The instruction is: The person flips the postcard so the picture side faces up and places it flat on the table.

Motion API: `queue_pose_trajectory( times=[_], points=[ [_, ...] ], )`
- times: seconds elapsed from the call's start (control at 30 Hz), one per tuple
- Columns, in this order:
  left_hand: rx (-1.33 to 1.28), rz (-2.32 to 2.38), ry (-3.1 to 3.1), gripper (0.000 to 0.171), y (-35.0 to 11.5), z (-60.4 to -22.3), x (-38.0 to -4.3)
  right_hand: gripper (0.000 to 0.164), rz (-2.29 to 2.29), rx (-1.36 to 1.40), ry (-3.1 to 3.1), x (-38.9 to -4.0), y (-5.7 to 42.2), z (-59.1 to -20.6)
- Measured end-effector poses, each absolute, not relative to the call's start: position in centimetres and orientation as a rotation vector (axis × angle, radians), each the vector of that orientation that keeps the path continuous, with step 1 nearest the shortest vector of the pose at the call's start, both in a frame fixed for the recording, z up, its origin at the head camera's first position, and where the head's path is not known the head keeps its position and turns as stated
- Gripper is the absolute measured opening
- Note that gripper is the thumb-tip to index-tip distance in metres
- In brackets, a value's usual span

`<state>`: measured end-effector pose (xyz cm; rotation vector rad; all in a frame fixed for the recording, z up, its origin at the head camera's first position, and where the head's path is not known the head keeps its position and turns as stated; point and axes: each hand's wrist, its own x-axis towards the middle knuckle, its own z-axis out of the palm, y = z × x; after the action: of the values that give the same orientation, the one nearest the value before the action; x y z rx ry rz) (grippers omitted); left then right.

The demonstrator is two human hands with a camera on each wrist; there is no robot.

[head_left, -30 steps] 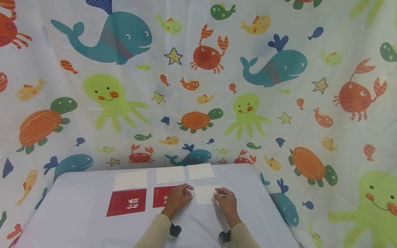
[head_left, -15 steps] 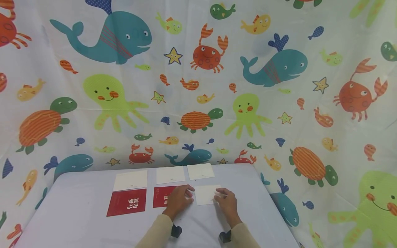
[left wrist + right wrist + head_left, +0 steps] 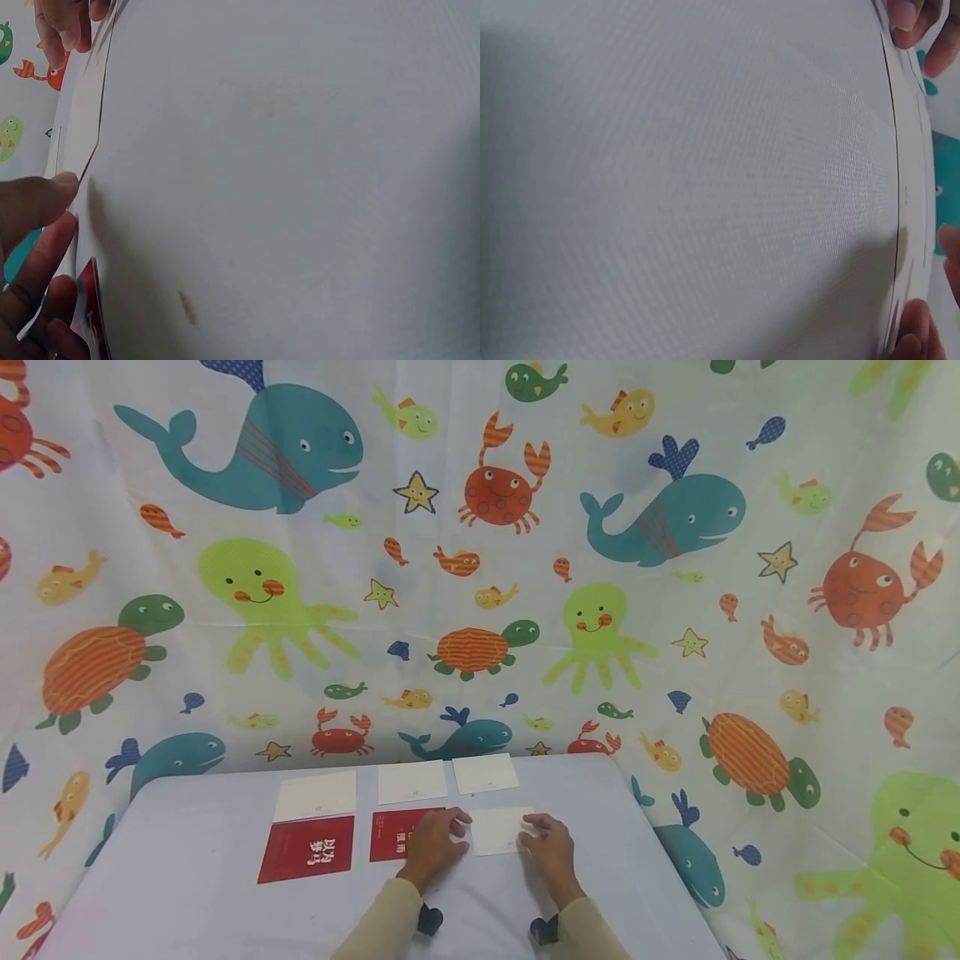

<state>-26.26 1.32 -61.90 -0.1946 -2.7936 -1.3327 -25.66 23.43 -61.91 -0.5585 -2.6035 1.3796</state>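
Observation:
A small white card (image 3: 498, 831) lies flat on the white-covered table between both hands in the head view. My left hand (image 3: 437, 843) is at its left edge, partly over a red card (image 3: 386, 837) with white lettering. In the left wrist view, the left thumb (image 3: 56, 195) is right at the white card's corner, apart from the forefinger. At the opposite edge, my right hand (image 3: 551, 852) has its fingers spread loosely over the card's right side. The right wrist view catches right fingertips (image 3: 913, 326) close to the card's edge. Neither hand lifts anything.
Another red card (image 3: 309, 852) with white characters lies at the left. Behind stand in a row three white cards: one at left (image 3: 317, 797), one in the middle (image 3: 412, 783), one at right (image 3: 485, 774). A curtain (image 3: 480, 485) printed with sea animals hangs beyond the table.
Both hands stay at the white card's sides, with only slight finger movement; the right fingers have spread a little. The card lies in the same place, and the head view has shifted slightly.

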Motion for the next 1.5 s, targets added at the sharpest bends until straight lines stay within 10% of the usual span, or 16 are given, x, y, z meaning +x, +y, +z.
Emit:
queue_pose_trajectory(
  times=[1.5],
  points=[
    [-0.296,-1.268,-2.753,0.042,2.0,-62.6,-26.0,0.022,1.491,-0.615,-2.525,-25.9,25.3,-61.2]
  ],
)
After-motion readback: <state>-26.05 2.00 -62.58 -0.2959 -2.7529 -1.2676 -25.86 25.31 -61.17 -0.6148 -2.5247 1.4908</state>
